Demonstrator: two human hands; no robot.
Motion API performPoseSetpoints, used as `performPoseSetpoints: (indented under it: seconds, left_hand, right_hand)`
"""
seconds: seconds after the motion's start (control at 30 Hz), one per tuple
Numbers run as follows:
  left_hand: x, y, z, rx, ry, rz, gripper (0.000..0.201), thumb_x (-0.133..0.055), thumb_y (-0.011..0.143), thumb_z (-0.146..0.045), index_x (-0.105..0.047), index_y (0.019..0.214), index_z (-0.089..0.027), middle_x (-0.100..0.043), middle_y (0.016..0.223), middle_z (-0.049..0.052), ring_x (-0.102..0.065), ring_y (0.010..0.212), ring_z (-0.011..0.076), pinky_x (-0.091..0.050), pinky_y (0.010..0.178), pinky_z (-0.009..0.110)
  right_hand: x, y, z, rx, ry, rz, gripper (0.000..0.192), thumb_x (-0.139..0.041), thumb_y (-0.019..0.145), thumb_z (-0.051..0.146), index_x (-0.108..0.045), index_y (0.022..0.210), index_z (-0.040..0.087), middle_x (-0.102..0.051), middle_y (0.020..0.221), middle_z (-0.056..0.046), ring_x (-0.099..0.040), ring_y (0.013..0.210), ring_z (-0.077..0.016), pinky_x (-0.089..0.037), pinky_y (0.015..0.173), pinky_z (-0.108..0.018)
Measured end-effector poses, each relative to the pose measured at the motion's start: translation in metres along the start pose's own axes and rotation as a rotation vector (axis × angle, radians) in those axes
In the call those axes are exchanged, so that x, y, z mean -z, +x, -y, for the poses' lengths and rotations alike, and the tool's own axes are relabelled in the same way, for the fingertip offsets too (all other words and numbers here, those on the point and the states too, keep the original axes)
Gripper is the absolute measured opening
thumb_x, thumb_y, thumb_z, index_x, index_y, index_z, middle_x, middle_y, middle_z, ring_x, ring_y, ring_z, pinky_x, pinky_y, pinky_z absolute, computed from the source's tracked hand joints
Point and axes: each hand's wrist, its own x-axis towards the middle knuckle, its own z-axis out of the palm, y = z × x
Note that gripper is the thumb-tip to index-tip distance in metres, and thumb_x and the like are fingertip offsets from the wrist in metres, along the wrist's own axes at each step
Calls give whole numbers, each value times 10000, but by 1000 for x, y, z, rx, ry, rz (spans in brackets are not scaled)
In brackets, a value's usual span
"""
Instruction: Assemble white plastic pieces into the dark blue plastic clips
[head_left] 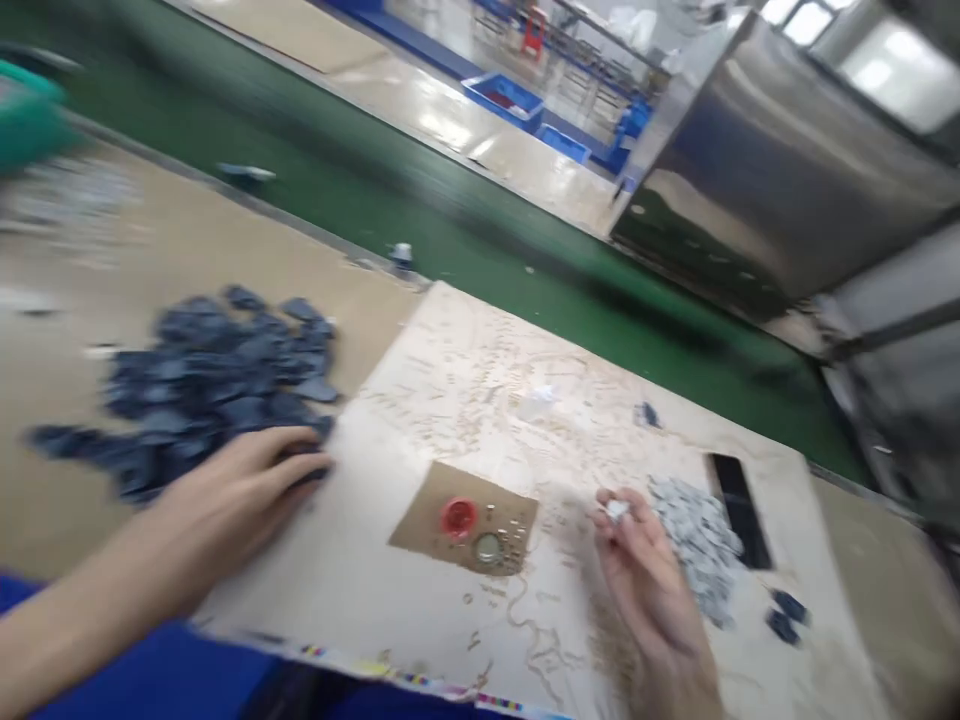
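At the edge of a heap of dark blue-grey flat pieces [217,365], my left hand [247,485] has its fingers curled, with dark material showing between finger and thumb. It seems to grip one dark piece; blur hides its outline. My right hand [649,575] is raised over the white sheet [352,560], palm partly up, pinching a small white piece [616,510]. Right beside that hand lies a pile of small pale grey-white pieces [694,545]. Between my hands, a brown cardboard piece [424,510] bears a red round cap [459,517], a clear round dish [488,548] and several tiny metal bits.
A black phone [739,510] lies beyond the pale pile, with a few dark pieces [786,615] nearby. A green belt [480,265] runs behind the table. A large metal housing [765,170] stands over it at right. Blue crates [504,100] are farther back.
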Motion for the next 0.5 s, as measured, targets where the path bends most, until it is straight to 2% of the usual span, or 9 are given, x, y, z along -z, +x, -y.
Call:
performPoseSetpoints:
  seconds: [0.13, 0.2, 0.33, 0.43, 0.5]
  left_hand:
    - [11, -1, -19, 11, -70, 33, 270, -707, 935, -490, -875, 967, -281, -846, 1214, 96, -809, 1097, 272, -646, 1006, 331]
    - [13, -7, -31, 26, -166, 25, 231, -713, 964, -437, -863, 1031, -275, -851, 1216, 90, -820, 1105, 257, -654, 1008, 319]
    - [9, -24, -53, 73, -410, -17, 225, -777, 956, -352, -848, 1146, -255, -855, 1206, 108, -835, 1082, 260, -695, 897, 282]
    - [2, -37, -59, 100, -588, -51, 336, -752, 987, -296, -789, 1316, -245, -852, 1206, 130, -846, 1038, 255, -716, 818, 274]
    - [-3, -45, -60, 91, -677, -80, 319, -743, 996, -258, -794, 1311, -248, -861, 1167, 132, -849, 1029, 252, -718, 830, 275]
  right_hand:
    - [3, 1, -13, -18, -65, -88, 356, -1048, 606, 490, -876, 840, 284, -832, 875, -177, -798, 637, -277, -700, 586, -367]
    - [2, -3, -21, -52, -97, -87, 368, -1054, 566, 494, -883, 823, 294, -830, 887, -198, -788, 598, -288, -704, 573, -398]
    - [-4, -20, -32, -59, -130, -81, 274, -1013, 646, 504, -882, 781, 305, -853, 969, -208, -829, 694, -337, -730, 627, -443]
    - [-13, -26, -36, -28, -218, -79, 296, -1016, 659, 462, -899, 876, 298, -866, 964, -204, -847, 749, -372, -751, 687, -489]
    - [-22, -27, -37, 3, -260, -66, 346, -1020, 668, 415, -899, 971, 301, -870, 991, -199, -860, 811, -381, -756, 721, -480]
